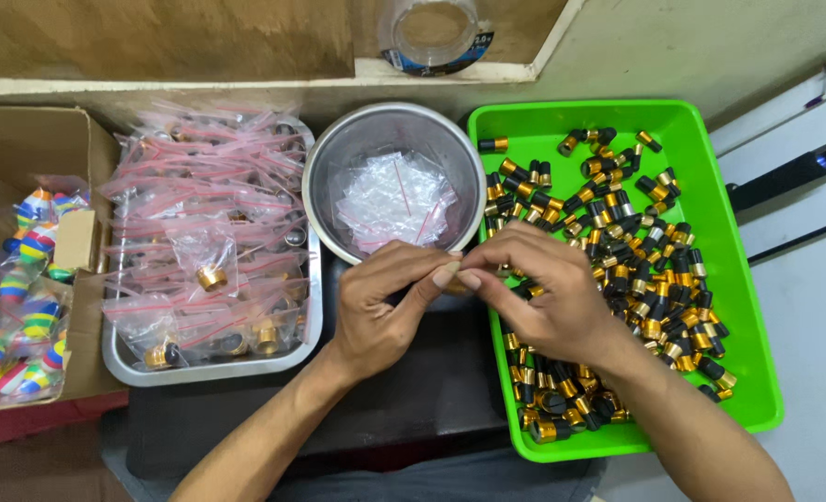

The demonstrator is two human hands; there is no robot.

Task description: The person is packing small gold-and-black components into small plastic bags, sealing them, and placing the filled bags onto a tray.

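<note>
Dark desk [404, 390] below a pale wall ledge carries everything. From the head view, the left hand [390, 297] and right hand [538, 293] meet fingertip to fingertip, pinched narrow on a small item between them that I cannot make out. Just behind them sits a round steel bowl [339, 153] of empty clear zip bags. A bright green plastic tray [738, 279] of black-and-gold cylindrical pieces [645, 279] lies under the right hand. A rectangular steel tray [209, 372] of filled red-striped bags sits left, beside a cardboard box [4, 149].
</note>
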